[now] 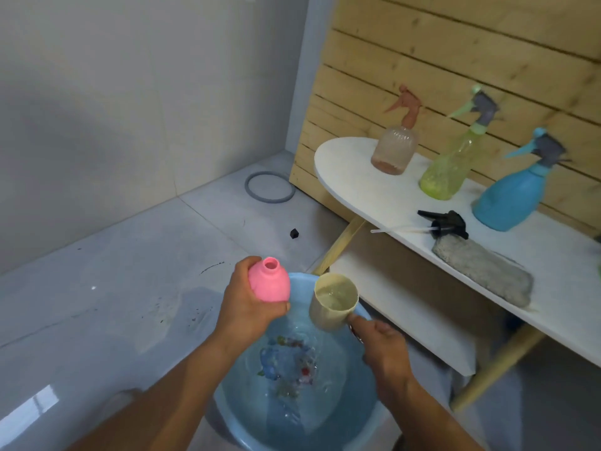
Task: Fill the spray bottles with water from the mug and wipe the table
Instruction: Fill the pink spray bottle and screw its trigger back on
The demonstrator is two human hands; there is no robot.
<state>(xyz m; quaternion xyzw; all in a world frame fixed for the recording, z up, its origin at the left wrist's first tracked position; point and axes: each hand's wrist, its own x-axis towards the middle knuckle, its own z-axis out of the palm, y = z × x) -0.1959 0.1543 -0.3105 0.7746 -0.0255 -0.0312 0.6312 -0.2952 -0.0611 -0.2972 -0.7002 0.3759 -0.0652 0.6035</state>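
My left hand grips a pink bottle with no spray head, its open neck pointing up. My right hand holds the handle of a beige mug with water in it, just right of the pink bottle. Both are above a blue basin of water on the floor. On the white table stand a brown spray bottle, a green spray bottle and a blue spray bottle. A black spray head with its tube lies by a grey cloth.
The table has a lower white shelf and wooden legs, and backs onto a wooden slat wall. A grey ring and a small black piece lie on the grey tiled floor, which extends to the left.
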